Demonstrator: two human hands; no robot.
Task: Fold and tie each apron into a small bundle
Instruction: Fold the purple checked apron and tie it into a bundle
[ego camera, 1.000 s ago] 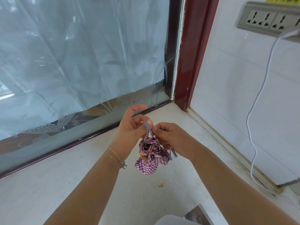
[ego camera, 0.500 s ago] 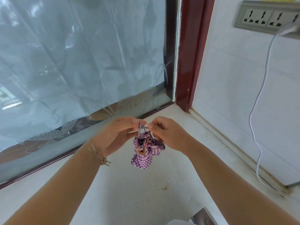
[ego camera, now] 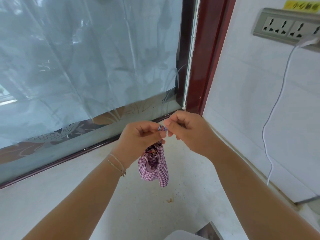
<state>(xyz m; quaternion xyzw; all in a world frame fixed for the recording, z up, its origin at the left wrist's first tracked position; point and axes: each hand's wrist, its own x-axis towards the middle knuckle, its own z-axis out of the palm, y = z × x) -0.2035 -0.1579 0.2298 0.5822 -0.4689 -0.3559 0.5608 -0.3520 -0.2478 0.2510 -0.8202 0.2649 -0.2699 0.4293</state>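
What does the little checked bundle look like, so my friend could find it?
Find the big frosted window. Below its corner, the left hand and right hand pinch a striped string. The apron bundle dangles beneath: the only purple-and-white checked cloth.

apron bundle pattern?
Purple-and-white gingham check on the apron bundle; seen in the head view, hanging below the hands.

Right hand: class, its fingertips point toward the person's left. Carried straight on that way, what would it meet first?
The right hand would meet the striped strap loop it pinches, then the left hand, whose fingertips look almost against it, though depth is uncertain.
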